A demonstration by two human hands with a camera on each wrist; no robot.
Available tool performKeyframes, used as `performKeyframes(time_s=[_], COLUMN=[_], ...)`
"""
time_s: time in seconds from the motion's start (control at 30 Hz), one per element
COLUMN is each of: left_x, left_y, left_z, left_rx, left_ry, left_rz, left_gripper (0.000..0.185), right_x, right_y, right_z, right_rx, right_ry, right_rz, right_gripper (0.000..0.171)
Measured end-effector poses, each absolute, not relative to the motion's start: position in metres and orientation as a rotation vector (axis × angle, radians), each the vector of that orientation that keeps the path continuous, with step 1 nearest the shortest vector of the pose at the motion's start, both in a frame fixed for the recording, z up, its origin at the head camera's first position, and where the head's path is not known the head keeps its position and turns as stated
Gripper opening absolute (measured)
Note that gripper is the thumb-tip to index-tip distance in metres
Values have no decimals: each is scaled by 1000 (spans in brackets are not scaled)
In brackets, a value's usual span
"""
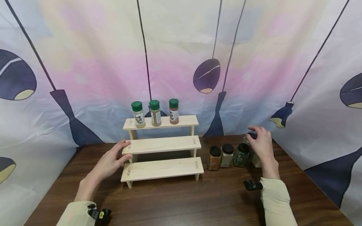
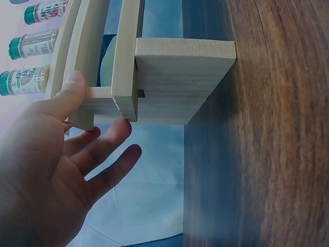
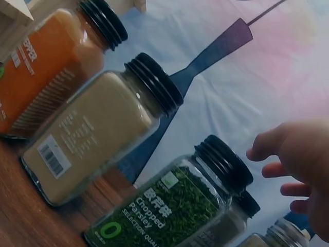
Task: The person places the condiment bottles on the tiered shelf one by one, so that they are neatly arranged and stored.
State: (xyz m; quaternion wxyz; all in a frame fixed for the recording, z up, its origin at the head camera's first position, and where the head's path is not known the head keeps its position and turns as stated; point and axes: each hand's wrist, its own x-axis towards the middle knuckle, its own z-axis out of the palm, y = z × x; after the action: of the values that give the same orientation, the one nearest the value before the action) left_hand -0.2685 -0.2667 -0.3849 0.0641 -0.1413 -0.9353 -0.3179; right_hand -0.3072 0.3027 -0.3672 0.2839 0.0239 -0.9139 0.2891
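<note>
Just beyond the fingertips of the right hand (image 1: 261, 142), a row of glass spice jars is standing on the tabletop (image 1: 181, 201): an orange-filled jar (image 1: 214, 158), a tan-filled jar (image 1: 227, 155) and a jar of chopped parsley (image 1: 241, 155), each with a ribbed black screw cap. That hand is hovering over the far end of the row with its fingers spread loosely and holding nothing; at least one more jar is sitting under and behind it, mostly hidden. In the right wrist view the parsley jar (image 3: 169, 206) is lying nearest the fingers (image 3: 272, 146), apart from them.

By the left hand (image 1: 111, 160), a three-step rack (image 1: 162, 147) of pale, unfinished wood is standing. The hand is open, its thumb resting on the end of the middle step and its fingers reaching under it, as the left wrist view shows (image 2: 72, 92). On the top step, well beyond that hand, three slim bottles with green caps (image 1: 155, 113) are standing upright in a line.

The jars look rigid, smooth and breakable, and probably moderately light for their size; the glass sides may be slippery, so the square body just under the cap, or the ribbed cap itself, looks like the surest place to grip. The rack looks stiff, light and dry-grained, easy to steady by a step edge.
</note>
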Motion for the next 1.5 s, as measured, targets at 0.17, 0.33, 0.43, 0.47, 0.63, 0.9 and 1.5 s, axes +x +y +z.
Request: performKeyframes(time_s=[0.17,0.33,0.43,0.47,0.63,0.9,1.5], left_x=[-268,-268,-268,-268,-268,-268,-269], left_y=[-266,-266,-266,-266,-266,-266,-269], left_z=[-385,-385,-385,-385,-386,-385,-385], left_rx=[-424,-425,-429,-429,-439,-426,-423], left_ry=[-2829,-2828,-2825,-2825,-2821,-2835,-2851], left_rz=[-955,-957,-954,-952,-959,-952,-922], left_gripper=[68,67,68,68,69,71,73], right_x=[-306,-306,-305,-304,-303,-303,-306], right_y=[307,308,308,309,309,307,307], right_z=[-370,-372,-372,-372,-372,-372,-375], right_rx=[18,-15,-34,-41,-72,-119,-190], right_ry=[-2494,-2542,-2567,-2578,-2650,-2687,-2593], right_rz=[744,735,716,702,632,539,585], right_gripper=[35,37,37,38,39,37,32])
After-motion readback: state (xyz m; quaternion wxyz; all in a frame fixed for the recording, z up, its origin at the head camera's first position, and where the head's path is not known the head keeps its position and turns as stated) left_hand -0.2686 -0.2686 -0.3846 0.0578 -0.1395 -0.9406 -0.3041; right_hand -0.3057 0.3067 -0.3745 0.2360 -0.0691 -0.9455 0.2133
